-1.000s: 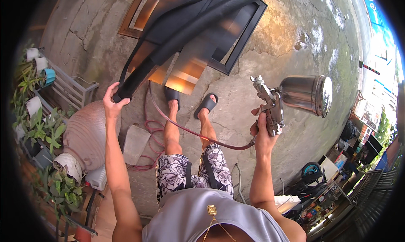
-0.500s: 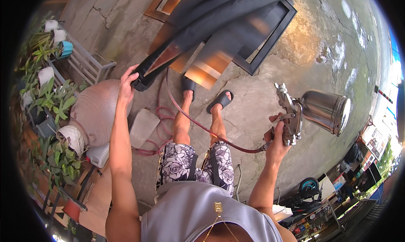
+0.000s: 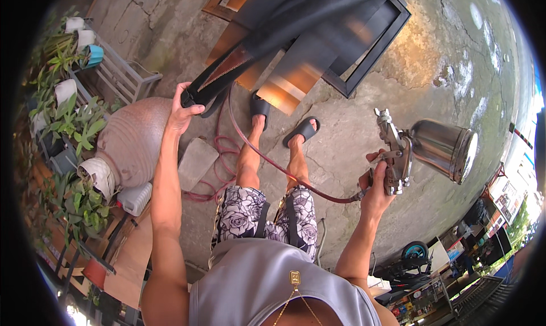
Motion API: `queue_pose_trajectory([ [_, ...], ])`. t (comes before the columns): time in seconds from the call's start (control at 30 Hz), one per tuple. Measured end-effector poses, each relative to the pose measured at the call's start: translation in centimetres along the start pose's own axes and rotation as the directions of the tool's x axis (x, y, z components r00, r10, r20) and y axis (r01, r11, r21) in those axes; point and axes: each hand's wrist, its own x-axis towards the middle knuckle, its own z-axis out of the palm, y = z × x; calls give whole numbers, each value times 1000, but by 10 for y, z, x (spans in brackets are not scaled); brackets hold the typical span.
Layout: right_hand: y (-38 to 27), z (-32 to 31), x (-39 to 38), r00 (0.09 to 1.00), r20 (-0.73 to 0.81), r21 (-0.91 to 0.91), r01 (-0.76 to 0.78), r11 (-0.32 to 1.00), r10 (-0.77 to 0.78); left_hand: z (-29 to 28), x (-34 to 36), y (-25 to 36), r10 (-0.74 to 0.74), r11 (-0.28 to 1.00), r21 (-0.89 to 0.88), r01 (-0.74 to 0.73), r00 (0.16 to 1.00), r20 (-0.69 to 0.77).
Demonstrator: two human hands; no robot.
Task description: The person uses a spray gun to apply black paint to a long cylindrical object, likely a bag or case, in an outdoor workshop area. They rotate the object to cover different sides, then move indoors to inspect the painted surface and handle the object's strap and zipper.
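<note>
Right fingers (image 3: 379,173) round 1 sprayer (image 3: 405,155) — poster (image 3: 508,198) illegible

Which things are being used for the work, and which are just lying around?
Probably in the job:
spray gun, in the right hand
red hose, at the gun
long black piece, in the left hand
black-and-orange panel, black frame

Seemingly just there:
big ribbed jar
grey block
potted plants

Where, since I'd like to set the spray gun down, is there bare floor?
Bare concrete shows between right sandal, black frame and spray gun, also between right forearm and blue-rimmed wheel. Crowded: the left, with hose coils, block, jar and plants.
</note>
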Motion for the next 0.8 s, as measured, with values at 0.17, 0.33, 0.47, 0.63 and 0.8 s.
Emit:
queue_pose_trajectory([
  [0.17, 1, 2, 0, 1000, 7, -9, 10, 1000, -9, -5, -1, -4, -95, 981, -175, 88, 995, -33],
  [0.33, -3, 4, -1, 1000, 18, 40, -12, 999, 11, -1, -1, -3, -280, 943, -233, 238, 946, -167],
  [0.47, -3, 8, -1, 999, 49, 51, -14, 999, 12, 19, -5, 24, -416, 869, -319, 378, 908, -57],
  [0.63, -3, 17, -7, 986, 163, 58, 14, 998, -24, 14, -4, 28, -545, 784, -355, 509, 838, -2],
  [0.8, -1, 35, -12, 963, 263, -23, 70, 997, -61, 16, -6, 34, -554, 777, -355, 520, 832, 6],
])
